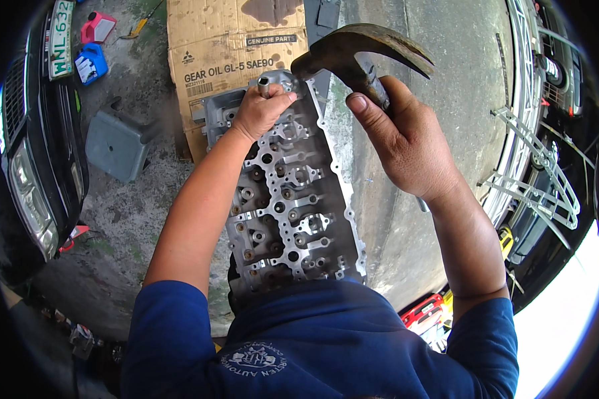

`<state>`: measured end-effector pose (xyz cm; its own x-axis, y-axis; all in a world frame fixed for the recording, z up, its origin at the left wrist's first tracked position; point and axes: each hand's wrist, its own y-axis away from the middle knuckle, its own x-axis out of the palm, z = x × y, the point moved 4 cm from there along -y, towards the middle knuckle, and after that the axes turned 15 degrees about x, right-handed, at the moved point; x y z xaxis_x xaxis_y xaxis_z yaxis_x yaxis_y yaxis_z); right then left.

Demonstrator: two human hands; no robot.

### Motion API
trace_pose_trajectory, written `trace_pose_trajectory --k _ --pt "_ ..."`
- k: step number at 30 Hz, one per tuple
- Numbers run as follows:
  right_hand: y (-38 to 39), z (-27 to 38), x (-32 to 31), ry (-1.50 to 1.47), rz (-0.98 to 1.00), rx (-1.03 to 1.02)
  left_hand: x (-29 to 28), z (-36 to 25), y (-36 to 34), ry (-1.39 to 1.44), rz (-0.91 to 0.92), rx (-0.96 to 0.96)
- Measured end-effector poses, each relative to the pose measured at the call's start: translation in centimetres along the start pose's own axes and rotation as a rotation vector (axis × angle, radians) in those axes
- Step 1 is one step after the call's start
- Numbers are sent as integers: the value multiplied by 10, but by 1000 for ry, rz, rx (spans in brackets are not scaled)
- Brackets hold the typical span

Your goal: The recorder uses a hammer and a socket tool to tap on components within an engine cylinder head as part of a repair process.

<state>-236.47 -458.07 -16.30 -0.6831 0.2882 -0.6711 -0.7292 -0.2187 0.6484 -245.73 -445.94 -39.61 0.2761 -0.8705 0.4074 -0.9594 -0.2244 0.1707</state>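
A grey metal engine cylinder head (343, 193) lies lengthwise before me, its bores and cam journals facing up. My left hand (259, 114) is over its far end, fingers closed around a short metal tube that looks like a socket (263, 88), held upright with its open end up. What lies under the tube is hidden by the hand. To the right, raised above the cylinder head, my right hand (411, 146) grips a worn claw hammer (343, 53). The hammer's striking face points left toward the tube, apart from it, and its claw points right.
Flattened cardboard (236, 50) lies beneath the far end. On the left are a grey plastic stool (116, 145), a blue jug (90, 64), a pink-red jug (98, 28) and a car's front (33, 193). A metal frame (539, 176) stands at right.
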Motion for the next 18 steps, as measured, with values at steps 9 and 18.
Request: trace_pose_trajectory --k 9,18 --pt "-3 28 -7 25 -79 -192 0 5 5 -47 -12 -18" --pt "-15 42 14 330 81 -41 2 10 2 -52 2 -15"
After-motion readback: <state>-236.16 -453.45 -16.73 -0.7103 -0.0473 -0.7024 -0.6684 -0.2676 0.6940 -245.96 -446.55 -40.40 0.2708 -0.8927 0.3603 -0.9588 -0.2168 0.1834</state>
